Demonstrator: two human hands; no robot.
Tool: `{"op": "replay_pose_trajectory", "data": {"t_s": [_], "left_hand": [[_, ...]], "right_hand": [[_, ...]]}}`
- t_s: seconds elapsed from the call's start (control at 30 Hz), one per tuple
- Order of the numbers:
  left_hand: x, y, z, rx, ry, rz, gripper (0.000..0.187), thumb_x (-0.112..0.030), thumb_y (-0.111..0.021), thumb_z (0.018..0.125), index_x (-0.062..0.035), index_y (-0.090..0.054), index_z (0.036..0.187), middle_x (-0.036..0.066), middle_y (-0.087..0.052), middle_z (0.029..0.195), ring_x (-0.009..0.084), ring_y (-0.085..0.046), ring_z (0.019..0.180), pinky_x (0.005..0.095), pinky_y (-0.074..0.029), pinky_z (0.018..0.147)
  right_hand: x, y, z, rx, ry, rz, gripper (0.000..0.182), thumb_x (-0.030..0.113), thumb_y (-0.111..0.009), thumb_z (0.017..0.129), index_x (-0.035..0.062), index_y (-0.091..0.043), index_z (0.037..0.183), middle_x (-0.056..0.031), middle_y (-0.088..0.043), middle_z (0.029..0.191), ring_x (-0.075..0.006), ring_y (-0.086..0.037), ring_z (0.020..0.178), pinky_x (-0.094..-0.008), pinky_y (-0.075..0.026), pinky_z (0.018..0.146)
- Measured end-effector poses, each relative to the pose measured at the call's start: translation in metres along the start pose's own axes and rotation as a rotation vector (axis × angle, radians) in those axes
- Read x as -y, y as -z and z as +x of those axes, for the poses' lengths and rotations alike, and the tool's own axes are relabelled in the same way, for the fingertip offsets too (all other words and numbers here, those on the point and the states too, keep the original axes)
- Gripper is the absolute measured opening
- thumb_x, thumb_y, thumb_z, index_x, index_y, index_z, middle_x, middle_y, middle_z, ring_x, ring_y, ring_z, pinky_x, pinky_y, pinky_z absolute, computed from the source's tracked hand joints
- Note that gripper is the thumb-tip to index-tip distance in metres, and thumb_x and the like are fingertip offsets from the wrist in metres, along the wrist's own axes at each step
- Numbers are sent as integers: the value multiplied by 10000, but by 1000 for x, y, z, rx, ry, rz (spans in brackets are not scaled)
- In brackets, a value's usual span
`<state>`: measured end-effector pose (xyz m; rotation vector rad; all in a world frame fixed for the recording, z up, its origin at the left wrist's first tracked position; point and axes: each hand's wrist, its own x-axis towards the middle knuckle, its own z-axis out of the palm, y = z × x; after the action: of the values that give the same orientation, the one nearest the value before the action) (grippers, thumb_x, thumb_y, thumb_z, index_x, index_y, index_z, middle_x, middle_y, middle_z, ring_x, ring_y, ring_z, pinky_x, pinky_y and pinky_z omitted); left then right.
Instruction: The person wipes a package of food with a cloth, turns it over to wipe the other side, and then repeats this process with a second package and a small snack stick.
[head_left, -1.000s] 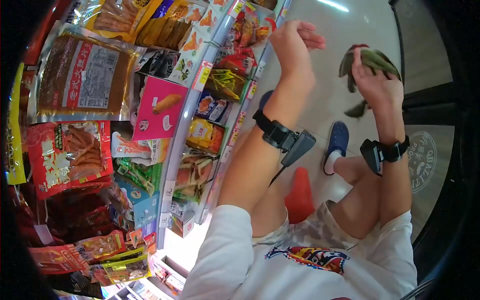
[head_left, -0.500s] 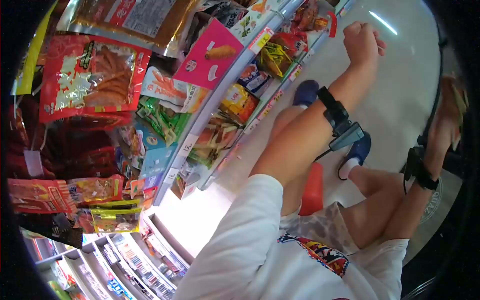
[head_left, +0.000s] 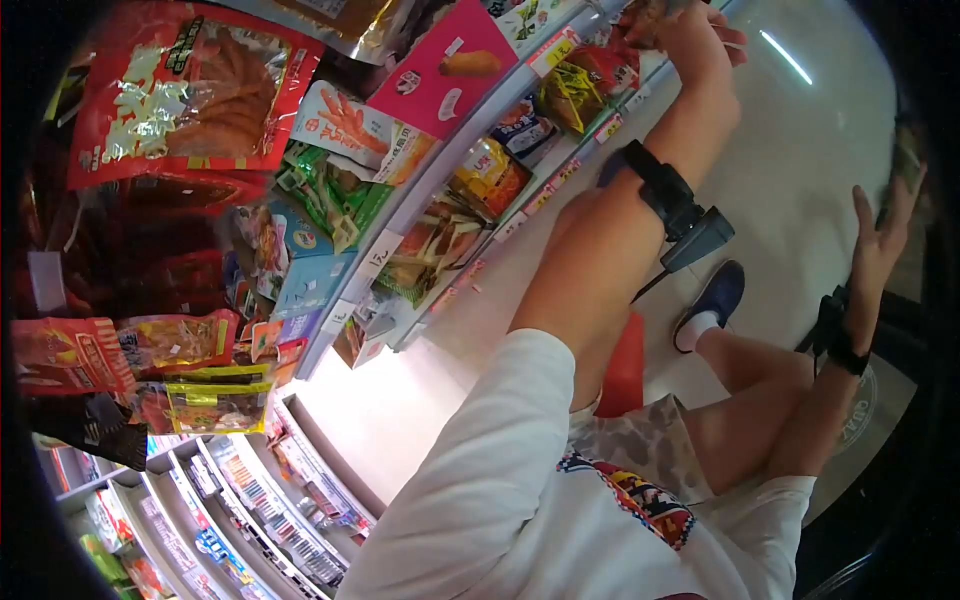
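sitting low beside the shelves, the person shows a white sleeve point(head_left: 480, 470) closest to the camera, then the patterned shorts and a red stool point(head_left: 625, 370) under the legs. half a second ago the left hand was a fist in the air over the floor; now the left hand point(head_left: 695, 35) has gone up to the top edge of the picture and touches the snack packets point(head_left: 600, 75) on the shelf rail there. its fingers are bent around something reddish, but the picture cuts them off, so i cannot tell if they really grip it. the black wrist device point(head_left: 680, 210) on this arm is seen more from the side than before.

the right hand point(head_left: 880, 240) was blurred at the right border with a greenish packet; now it stands with fingers spread and released, holding nothing. a dim green shape point(head_left: 908, 150) is just beyond its fingertips, too dark to name.

the shelves hold the goods in rows: yellow and orange bags point(head_left: 485, 175) on the middle rail, green packets point(head_left: 330, 195) above them, a pink card point(head_left: 445, 65) and a big red bag point(head_left: 190, 90) higher and further. the view has turned a little, so the lower shelves point(head_left: 250, 490) show more.
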<state>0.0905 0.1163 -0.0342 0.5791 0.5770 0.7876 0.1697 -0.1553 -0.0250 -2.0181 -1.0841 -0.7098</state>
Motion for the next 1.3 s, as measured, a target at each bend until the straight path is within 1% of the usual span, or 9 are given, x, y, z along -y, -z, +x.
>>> {"op": "replay_pose_trajectory", "data": {"t_s": [0.2, 0.27, 0.4, 0.5, 0.7, 0.93, 1.17, 1.27, 1.3], "left_hand": [[-3, 0, 6, -21, 43, -36, 191, -207, -547, 938, -28, -612, 956, 127, -699, 783, 221, -663, 638, 297, -500, 548], [0, 1, 8, -9, 53, -37, 200, -209, -544, 939, -23, -611, 967, 131, -701, 792, 223, -662, 638, 296, -499, 546], [-1, 3, 9, 11, 35, -13, 205, -214, -543, 943, -23, -603, 984, 131, -699, 793, 223, -661, 635, 299, -503, 544], [3, -2, 1, -7, -10, -57, 195, -207, -509, 922, -27, -580, 946, 121, -655, 741, 221, -623, 566, 316, -486, 506], [3, 1, 3, 37, 51, -43, 216, -209, -485, 880, -40, -555, 994, 134, -639, 695, 228, -573, 518, 355, -480, 529], [-2, 1, 4, -53, 30, -79, 219, -207, -487, 874, -42, -552, 1001, 148, -647, 679, 225, -554, 484, 347, -467, 495], [1, 2, 6, -68, 34, -93, 219, -220, -502, 861, -42, -545, 980, 127, -638, 657, 221, -548, 465, 329, -466, 497], [-6, 1, 3, -87, 117, -52, 213, -218, -509, 855, -38, -541, 964, 120, -635, 650, 218, -548, 456, 327, -460, 481], [-3, 0, 7, -91, 115, -54, 213, -218, -509, 855, -38, -541, 964, 120, -635, 650, 218, -548, 456, 327, -460, 481]], "right_hand": [[-22, -25, -20, 480, 273, -445, 514, 217, -652, 1003, 11, -534, 1459, -246, -371, 1611, -422, -365, 1478, -473, -262, 1232], [-35, -40, -43, 614, -19, -280, 546, 255, -642, 1014, 2, -499, 1477, -218, -409, 1598, -394, -338, 1501, -435, -211, 1247], [-114, -42, -68, 703, 17, 42, 498, 154, -648, 979, 3, -529, 1439, -141, -648, 1251, -231, -621, 1136, -352, -472, 988], [-111, -37, -58, 816, -66, 26, 560, 159, -707, 939, 42, -521, 1454, -121, -572, 1425, -264, -540, 1316, -401, -439, 1090], [-25, -33, -45, 594, -1, 139, 582, 174, -675, 971, 24, -472, 1495, -131, -527, 1481, -254, -484, 1375, -386, -395, 1137], [-86, 30, -73, 641, -524, 109, 508, 156, -572, 1027, -9, -462, 1495, -161, -488, 1522, -258, -457, 1409, -381, -369, 1170], [-7, 4, -8, 11, -712, 1146, 450, 137, -468, 1082, -42, -453, 1494, -190, -450, 1564, -262, -431, 1444, -377, -343, 1203], [-13, 8, -11, 3, -574, 915, 431, 129, -424, 1106, -57, -449, 1494, -202, -433, 1582, -264, -420, 1458, -375, -332, 1217], [-44, 21, -39, 156, -251, 150, 535, 123, -544, 1016, 33, -444, 1534, -135, -532, 1530, -259, -505, 1401, -357, -379, 1167]]}}
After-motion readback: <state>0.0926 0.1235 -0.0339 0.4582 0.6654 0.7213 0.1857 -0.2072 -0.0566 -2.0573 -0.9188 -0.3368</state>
